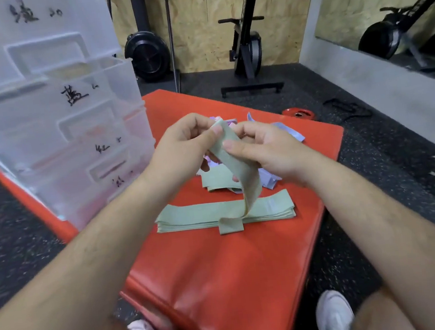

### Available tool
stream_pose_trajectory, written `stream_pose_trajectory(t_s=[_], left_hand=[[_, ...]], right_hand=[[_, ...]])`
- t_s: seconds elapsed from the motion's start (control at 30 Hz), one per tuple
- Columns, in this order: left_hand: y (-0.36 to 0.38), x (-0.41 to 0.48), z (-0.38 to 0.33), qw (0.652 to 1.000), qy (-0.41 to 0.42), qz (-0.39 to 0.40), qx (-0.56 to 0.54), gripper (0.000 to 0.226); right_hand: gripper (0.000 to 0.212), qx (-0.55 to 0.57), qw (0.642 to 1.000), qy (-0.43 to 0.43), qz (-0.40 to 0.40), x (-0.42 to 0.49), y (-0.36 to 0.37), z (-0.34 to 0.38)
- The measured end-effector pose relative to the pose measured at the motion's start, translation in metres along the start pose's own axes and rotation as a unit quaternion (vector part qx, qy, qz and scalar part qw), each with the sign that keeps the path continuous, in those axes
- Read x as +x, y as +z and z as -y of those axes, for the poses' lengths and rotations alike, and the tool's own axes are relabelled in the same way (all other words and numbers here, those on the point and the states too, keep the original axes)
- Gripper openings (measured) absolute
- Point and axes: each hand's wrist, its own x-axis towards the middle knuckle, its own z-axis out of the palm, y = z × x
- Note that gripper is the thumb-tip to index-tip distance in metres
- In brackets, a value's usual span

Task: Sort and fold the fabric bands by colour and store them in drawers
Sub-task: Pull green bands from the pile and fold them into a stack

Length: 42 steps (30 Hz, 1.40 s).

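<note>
Pale green fabric, a single band (pixel 237 162), hangs between both hands above the middle of the red pad (pixel 224 286). The left hand (pixel 182 147) has its grip closed on the band's top end, thumb against curled fingers. The right hand (pixel 266 151) pinches the same band just below, thumb on its front face. From there the band drops in a curve, and its lower end lies across a flat stack of green bands (pixel 190 218), with the tip doubled over at the stack's near edge.

The stack sits crosswise near the pad's centre. Behind it, towards the far edge and partly hidden by the hands, is a loose heap of bands (pixel 287 132) in lilac, pink and green.

A translucent plastic drawer unit (pixel 57 128) stands on the pad's left side. Its drawer fronts carry handwritten black marks, and one upper drawer is pulled partly out.

A red weight plate (pixel 300 114) lies on the dark speckled floor just beyond the far right corner. Black exercise machines (pixel 247 44) stand against the board wall. White shoes (pixel 333 314) show at the near edge.
</note>
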Motion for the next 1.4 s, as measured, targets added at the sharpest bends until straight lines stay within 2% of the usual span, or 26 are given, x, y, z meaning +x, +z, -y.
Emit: stream_pose_trajectory(t_s=[0.1,0.23,0.37,0.4,0.47,0.53,0.6,0.7,0.73,0.97,1.2,1.4], left_hand=[[-0.008,-0.004,0.009,0.999,-0.031,0.018,0.037,0.011],[-0.017,-0.012,0.023,0.996,-0.041,0.043,0.063,0.015],[-0.021,-0.025,0.038,0.995,-0.047,0.045,0.081,0.016],[-0.022,-0.028,0.041,0.994,-0.051,0.036,0.084,0.017],[-0.027,-0.033,0.045,0.995,-0.064,0.007,0.078,0.017],[-0.036,-0.035,0.05,0.994,-0.078,-0.028,0.07,0.019],[-0.045,-0.036,0.055,0.992,-0.093,-0.054,0.073,0.02],[-0.059,-0.036,0.065,0.986,-0.113,-0.086,0.082,0.019],[-0.063,-0.036,0.069,0.985,-0.118,-0.095,0.085,0.019],[-0.086,-0.033,0.09,0.971,-0.165,-0.135,0.108,0.025],[-0.083,-0.03,0.102,0.961,-0.227,-0.1,0.12,0.023],[-0.078,-0.03,0.116,0.943,-0.272,-0.09,0.17,0.02]], right_hand=[[0.021,-0.086,0.996,0.013,0.019,0.003,0.002,-0.011],[0.034,-0.113,0.992,0.024,0.046,0.002,0.012,-0.016],[0.029,-0.123,0.985,0.073,0.092,0.0,0.009,-0.027],[0.039,-0.129,0.982,0.083,0.108,-0.001,0.009,-0.029],[0.075,-0.15,0.975,0.096,0.13,-0.005,0.007,-0.032],[0.087,-0.153,0.972,0.112,0.138,-0.008,-0.001,-0.036],[0.08,-0.154,0.968,0.132,0.148,-0.013,-0.012,-0.038],[0.033,-0.169,0.958,0.161,0.166,-0.022,-0.03,-0.038],[0.025,-0.177,0.956,0.168,0.16,-0.024,-0.036,-0.038],[0.017,-0.196,0.955,0.202,0.097,-0.032,-0.079,-0.05],[0.019,-0.179,0.96,0.216,-0.001,-0.022,-0.1,-0.081],[0.014,-0.23,0.946,0.229,-0.01,-0.014,-0.091,-0.102]])
